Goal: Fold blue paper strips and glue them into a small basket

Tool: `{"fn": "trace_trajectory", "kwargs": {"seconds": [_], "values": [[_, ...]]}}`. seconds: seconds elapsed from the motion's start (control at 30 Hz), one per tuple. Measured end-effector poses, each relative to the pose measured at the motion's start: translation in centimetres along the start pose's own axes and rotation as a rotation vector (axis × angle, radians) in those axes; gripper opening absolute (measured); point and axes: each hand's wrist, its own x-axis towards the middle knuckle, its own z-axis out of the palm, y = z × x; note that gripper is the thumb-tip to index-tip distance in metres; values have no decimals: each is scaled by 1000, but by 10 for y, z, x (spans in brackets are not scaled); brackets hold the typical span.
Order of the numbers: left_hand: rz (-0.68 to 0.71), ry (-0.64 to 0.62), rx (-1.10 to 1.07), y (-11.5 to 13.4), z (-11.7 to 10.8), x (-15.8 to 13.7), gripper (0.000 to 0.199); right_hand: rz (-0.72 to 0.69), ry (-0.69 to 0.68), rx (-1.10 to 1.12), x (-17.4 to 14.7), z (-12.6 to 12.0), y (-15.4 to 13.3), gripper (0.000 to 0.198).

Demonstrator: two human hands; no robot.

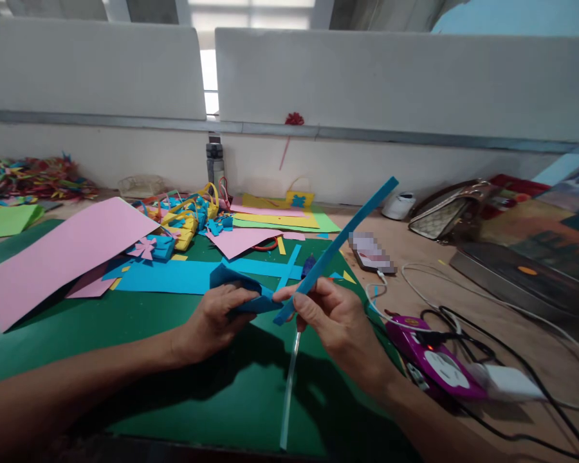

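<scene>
Left hand (217,321) and right hand (332,316) are seen, in the head view, held close together above a green mat (130,318) on the desk (364,222). A folded blue paper piece (247,299) is clamped between thumb and fingers of the left, while a straight blue strip (350,236) is pinched near its lower end by the right and slants up and away. Whether the right fingertips touch the folded piece cannot be told. As far as can be judged, the folding of the piece is already done in part; the strip is cut to length, and no join between the two can be made out, so attaching appears to be left. Beneath the right hand a clear rod (289,395) is seen; what it belongs to is hidden. Beyond the hands, a long blue sheet (161,278) is laid on the mat, with a large pink sheet (70,254) at the left. Small paper bags, among them a yellow one (187,226) and a blue one with a pink flower (157,247), are heaped behind. Red scissors handles (273,244) are partly covered by pink paper. On the right, a phone (369,252), a purple power strip (441,360) and loose cables (567,418) are spread near the right forearm, where a sleeve or wrist could be snagged; scraps crowd the space ahead.
</scene>
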Motion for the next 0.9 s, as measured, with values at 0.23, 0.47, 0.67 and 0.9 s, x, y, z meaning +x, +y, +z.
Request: {"fn": "trace_trajectory", "kwargs": {"seconds": [0.23,0.47,0.67,0.9], "values": [[13,-20,-21,-4,1,-2,20,-4,-31,-120,2,-1,4,18],[29,-38,-5,-9,1,-5,35,14,-70,-175,5,-2,4,16],[19,-46,10,-10,0,-6,37,35,-89,-331,4,-5,7,18],[-43,-93,-18,-3,-5,-1,33,15,-104,-332,4,-6,5,14]]}}
